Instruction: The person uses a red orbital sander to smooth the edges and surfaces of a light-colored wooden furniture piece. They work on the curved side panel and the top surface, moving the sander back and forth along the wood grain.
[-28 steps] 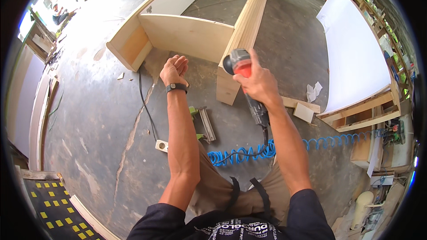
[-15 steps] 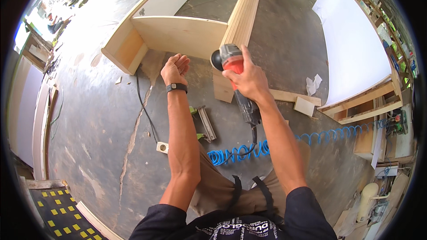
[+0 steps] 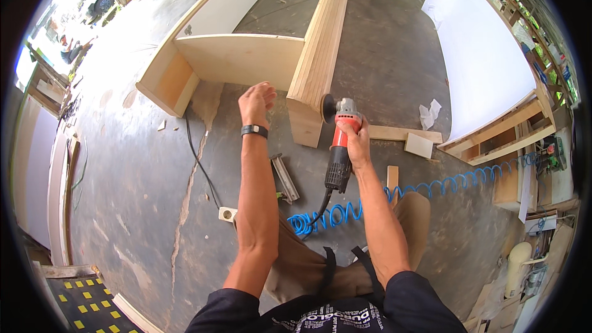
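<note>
My right hand (image 3: pixel 357 142) is wrapped around the body of a red and black angle grinder (image 3: pixel 338 157). Its dark round disc (image 3: pixel 328 108) is at the right side of the near end of a long wooden board (image 3: pixel 316 55); I cannot tell whether it touches. My left hand (image 3: pixel 256 102), a dark band on its wrist, hovers empty with loosely bent fingers, left of that board end. Beyond it stands a pale wooden cross panel (image 3: pixel 240 58), part of the same open frame. The grinder's black cord (image 3: pixel 323 202) drops toward my knees.
A nail gun (image 3: pixel 284 179) lies on the concrete beneath my left forearm, beside a coiled blue air hose (image 3: pixel 456 184). A white socket block (image 3: pixel 227 214) with a cable sits left of it. Wood offcuts (image 3: pixel 419 145) and a white panel unit (image 3: pixel 484 55) are at right.
The grinder in my right hand has moved down and right, from over the board's end to its right side. My left hand has shifted slightly right and down, its fingers less curled.
</note>
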{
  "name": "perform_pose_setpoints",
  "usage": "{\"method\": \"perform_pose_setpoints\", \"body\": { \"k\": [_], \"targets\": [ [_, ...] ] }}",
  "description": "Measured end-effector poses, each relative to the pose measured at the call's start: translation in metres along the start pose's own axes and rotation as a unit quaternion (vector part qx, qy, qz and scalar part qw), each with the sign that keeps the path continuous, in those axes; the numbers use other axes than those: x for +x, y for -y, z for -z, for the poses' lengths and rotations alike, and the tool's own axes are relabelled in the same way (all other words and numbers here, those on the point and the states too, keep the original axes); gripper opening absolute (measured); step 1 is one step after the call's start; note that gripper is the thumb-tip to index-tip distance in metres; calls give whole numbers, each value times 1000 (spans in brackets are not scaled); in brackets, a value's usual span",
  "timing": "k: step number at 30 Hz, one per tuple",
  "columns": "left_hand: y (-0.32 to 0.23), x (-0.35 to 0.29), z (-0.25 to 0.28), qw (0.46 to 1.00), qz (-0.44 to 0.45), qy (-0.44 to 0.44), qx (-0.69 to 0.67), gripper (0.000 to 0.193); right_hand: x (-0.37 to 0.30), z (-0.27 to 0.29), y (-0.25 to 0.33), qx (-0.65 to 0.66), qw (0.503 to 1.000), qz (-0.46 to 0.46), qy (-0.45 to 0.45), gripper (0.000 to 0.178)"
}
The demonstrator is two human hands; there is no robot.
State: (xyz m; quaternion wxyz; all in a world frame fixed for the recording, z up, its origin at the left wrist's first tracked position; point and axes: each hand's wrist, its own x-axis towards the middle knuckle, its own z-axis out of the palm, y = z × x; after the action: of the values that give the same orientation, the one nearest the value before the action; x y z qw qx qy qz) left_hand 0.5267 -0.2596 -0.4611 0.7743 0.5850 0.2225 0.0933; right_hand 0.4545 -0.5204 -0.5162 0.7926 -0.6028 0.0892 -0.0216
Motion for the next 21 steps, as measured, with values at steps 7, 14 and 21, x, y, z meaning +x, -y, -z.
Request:
{"method": "perform_pose_setpoints", "body": {
  "k": [7, 14, 21],
  "targets": [
    [-3, -10, -17, 999, -2, 2, 33, 25, -1, 13, -22, 40, 999, -4, -23, 75],
    [-11, -3, 18, 997, -10, -59, -38, 28, -11, -45, 57, -261, 961, 92, 18, 110],
    [-15, -5, 22, 998, -17, -40, -46, 29, -3, -11, 28, -134, 990, 54, -7, 104]
  ]
}}
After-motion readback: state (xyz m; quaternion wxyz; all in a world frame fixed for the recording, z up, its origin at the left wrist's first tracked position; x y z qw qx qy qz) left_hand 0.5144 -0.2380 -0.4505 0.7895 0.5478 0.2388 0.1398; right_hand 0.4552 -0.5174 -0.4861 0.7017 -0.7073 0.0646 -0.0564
